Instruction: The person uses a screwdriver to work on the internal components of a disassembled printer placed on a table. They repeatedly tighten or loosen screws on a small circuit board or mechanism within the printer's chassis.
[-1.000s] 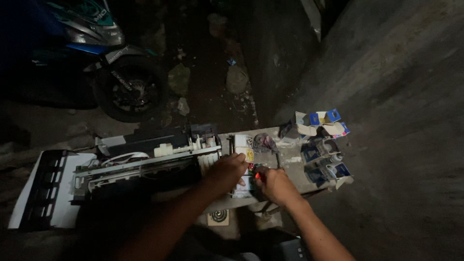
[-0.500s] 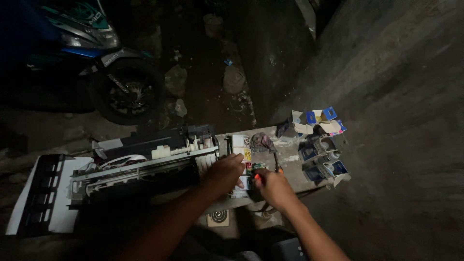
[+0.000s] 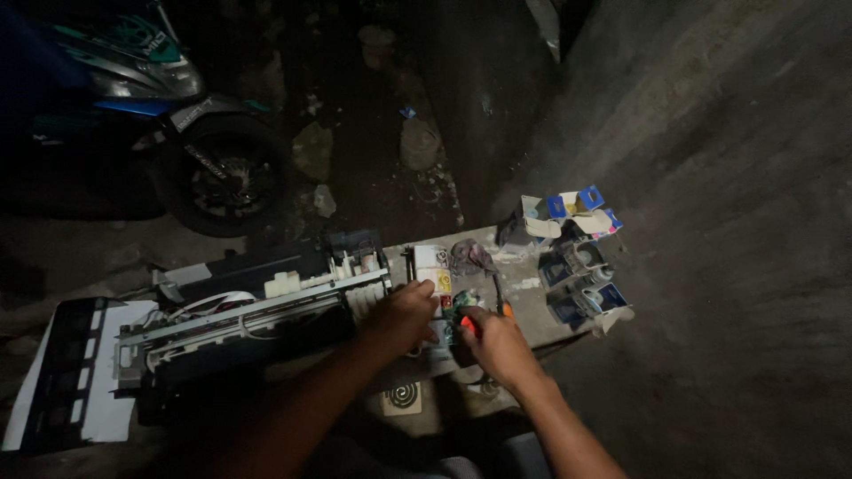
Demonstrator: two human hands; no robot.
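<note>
Orange-handled tool (image 3: 469, 325) is sitting gripped in the right hand (image 3: 499, 344); the left hand (image 3: 406, 312) is closing on the cartridge block (image 3: 437, 297) beside the opened printer (image 3: 248, 324).

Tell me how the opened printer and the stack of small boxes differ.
The opened printer lies left of both hands, long, low and mostly black and white, its insides bared. The small boxes sit to the right, piled and tilted, white and blue, several with flaps open. Both rest on the same low slab.
</note>
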